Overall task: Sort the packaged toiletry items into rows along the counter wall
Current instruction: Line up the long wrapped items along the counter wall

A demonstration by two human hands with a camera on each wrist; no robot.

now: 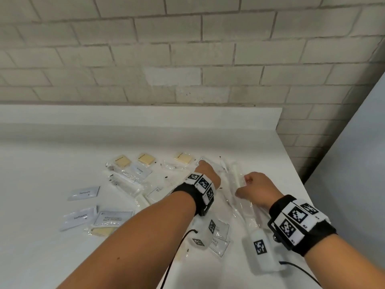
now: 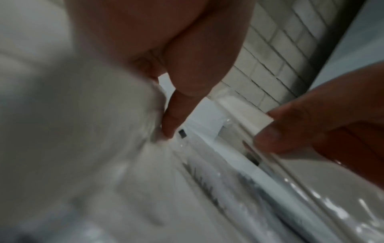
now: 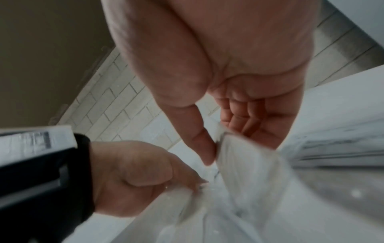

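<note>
- White counter (image 1: 52,163) carries a loose scatter of packets near its middle; none yet lies in a row against the brick wall (image 1: 187,59), so the sorting looks barely begun.
- Far left, two pale sachets (image 1: 83,193) lie flat, each with a short printed word too blurred to read.
- Just right of them, a clear flat packet (image 1: 113,218) shows upside-down lettering; I cannot make the words out.
- Towards the wall, three yellow soap bars (image 1: 123,161) sit roughly side by side with small dark print on one edge, unreadable. They may be a first grouping.
- The left hand (image 1: 207,171) reaches to the back of the pile; in the left wrist view its thumb and fingers pinch the crinkled edge of a clear wrapper (image 2: 153,102), probably to pull one item free.
- Right of it, the right hand (image 1: 255,189) has thumb against curled fingers, pinching a wrapped toothbrush (image 1: 237,174) by its plastic sleeve, apparently lifting it out of the tangle.
- Near the wrists, more clear packets (image 1: 219,227) carry partial capitals, seemingly "CON".
</note>
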